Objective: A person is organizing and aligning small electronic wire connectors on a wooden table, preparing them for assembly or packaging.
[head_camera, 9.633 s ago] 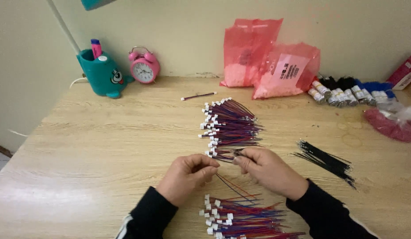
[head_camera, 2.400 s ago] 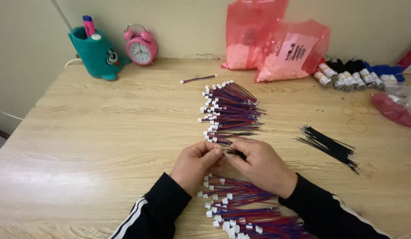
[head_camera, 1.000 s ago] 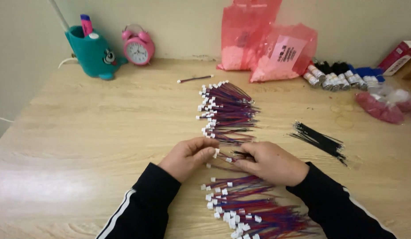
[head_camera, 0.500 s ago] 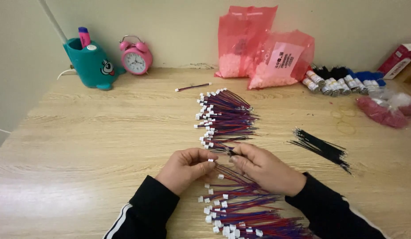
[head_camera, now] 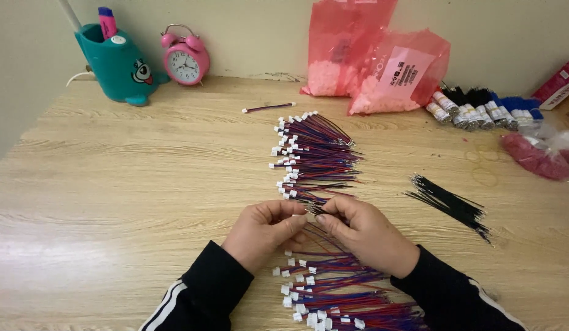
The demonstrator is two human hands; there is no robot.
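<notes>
My left hand (head_camera: 265, 232) and my right hand (head_camera: 364, 233) meet fingertip to fingertip over the wooden table (head_camera: 125, 184). Together they pinch one small wire lead (head_camera: 310, 210) with a white connector; its red and blue wires trail down between my wrists. Just beyond my fingers lies a fanned row of the same wire leads (head_camera: 312, 158), white connectors to the left. A second pile of wire leads (head_camera: 333, 294) lies under my wrists at the table's near edge.
A bundle of black wires (head_camera: 450, 205) lies to the right. Two pink plastic bags (head_camera: 376, 55) lean on the wall. Wire spools (head_camera: 480, 110) and a red mesh bag (head_camera: 536, 156) sit far right. A teal pen holder (head_camera: 115, 64), a pink alarm clock (head_camera: 186, 61) and one stray lead (head_camera: 269, 108) are at the back.
My hands have stayed together in front of the fanned row, working one lead after another. The camera view has drifted slightly, shifting the table's objects in frame.
</notes>
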